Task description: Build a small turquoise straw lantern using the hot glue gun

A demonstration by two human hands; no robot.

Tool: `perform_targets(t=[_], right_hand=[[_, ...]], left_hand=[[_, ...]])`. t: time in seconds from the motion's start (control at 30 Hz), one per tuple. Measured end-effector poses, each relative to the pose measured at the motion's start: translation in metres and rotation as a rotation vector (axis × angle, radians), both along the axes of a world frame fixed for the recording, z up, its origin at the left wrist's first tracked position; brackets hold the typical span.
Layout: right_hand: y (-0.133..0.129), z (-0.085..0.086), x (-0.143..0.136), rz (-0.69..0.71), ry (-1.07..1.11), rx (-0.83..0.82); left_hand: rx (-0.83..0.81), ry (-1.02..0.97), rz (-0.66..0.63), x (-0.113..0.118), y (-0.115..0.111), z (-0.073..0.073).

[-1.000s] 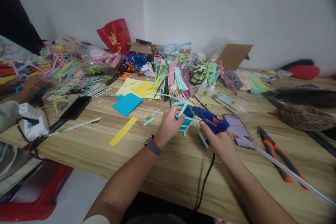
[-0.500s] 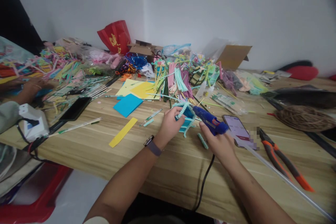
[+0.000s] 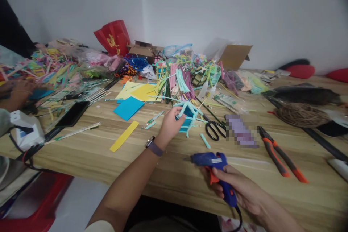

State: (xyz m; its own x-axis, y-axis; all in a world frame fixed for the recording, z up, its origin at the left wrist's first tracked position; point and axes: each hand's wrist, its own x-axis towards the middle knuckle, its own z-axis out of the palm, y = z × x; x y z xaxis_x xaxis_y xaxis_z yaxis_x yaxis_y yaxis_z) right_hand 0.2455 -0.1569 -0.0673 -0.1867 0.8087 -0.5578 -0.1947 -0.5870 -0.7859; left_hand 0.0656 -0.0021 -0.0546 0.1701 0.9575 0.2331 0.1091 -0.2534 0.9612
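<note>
My left hand (image 3: pixel 172 124) grips the left side of a small turquoise house-shaped frame (image 3: pixel 191 116) made of fuzzy stems, with blue sheet inside it. My right hand (image 3: pixel 231 183) is wrapped round the handle of a blue glue gun (image 3: pixel 209 159), fingers by its orange trigger. The gun's nozzle points left, apart from the frame and nearer the table's front edge. A short turquoise stem piece (image 3: pixel 205 140) lies between the frame and the gun. Black-handled scissors (image 3: pixel 214 130) rest just right of the frame.
Orange-handled pliers (image 3: pixel 282 159) and a blurred-out phone (image 3: pixel 240 130) lie to the right. Blue paper (image 3: pixel 128 108) and a yellow strip (image 3: pixel 124 136) lie left. Bundled stems (image 3: pixel 182 79) crowd the back. Another person's hand (image 3: pixel 21 92) is at far left.
My right hand has drawn the glue gun away from the frame, down toward the front edge, and turned it so the nozzle points left. The scissors have come into view. My left hand keeps its grip.
</note>
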Motion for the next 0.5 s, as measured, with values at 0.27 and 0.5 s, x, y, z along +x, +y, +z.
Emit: perform_targets(t=[0.27, 0.5], right_hand=[[0.024, -0.004, -0.001, 0.496, -0.675, 0.182], [0.037, 0.015, -0.006, 0.731, -1.376, 0.41]], left_hand=[[0.012, 0.002, 0.0, 0.0, 0.001, 0.0], [0.037, -0.003, 0.007, 0.001, 0.0, -0.001]])
